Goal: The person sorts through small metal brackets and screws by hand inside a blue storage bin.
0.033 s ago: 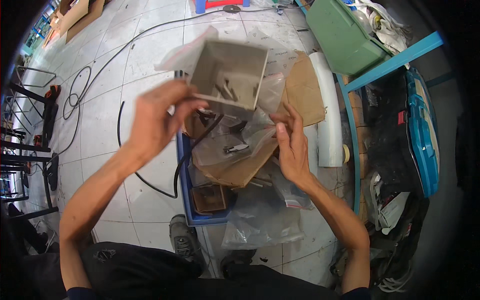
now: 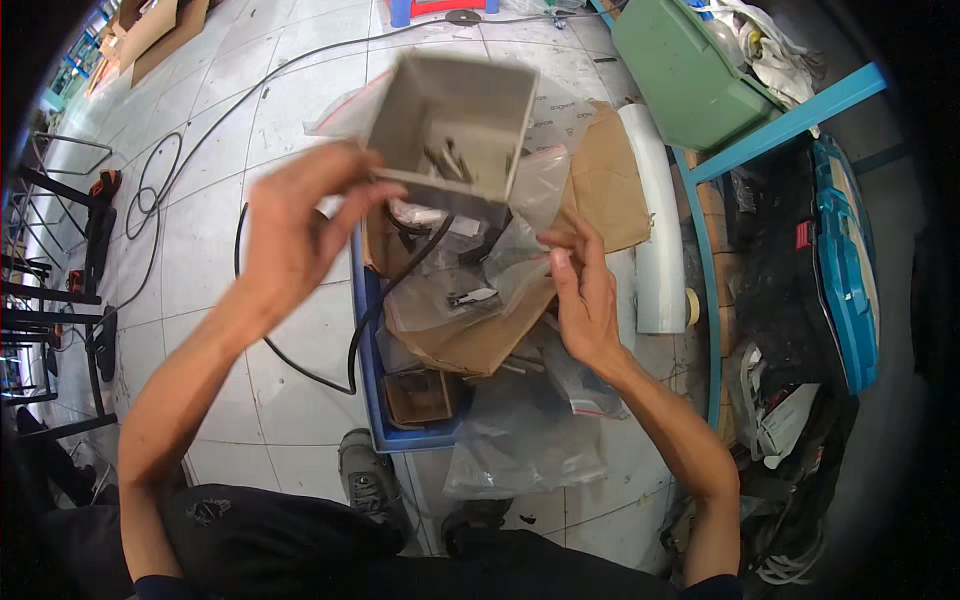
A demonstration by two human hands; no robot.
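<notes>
My left hand grips the near left corner of a grey open-topped box, thumb against its side. The box is held tilted above the clutter, and several small thin rod-like pieces lie inside it. My right hand is closed, thumb to fingers, on the edge of a clear plastic bag. That bag lies over a piece of brown cardboard in a blue tray. A small metal item with dark parts rests there too; its kind is unclear.
Black hose loops over the tray's left side. A small brown box sits in its near corner, with another plastic bag beside it. To the right are a white roll, a blue frame and a green bin.
The grey box has moved slightly away from me and to the left, with my left hand still on it. My right hand has stayed nearly in place.
</notes>
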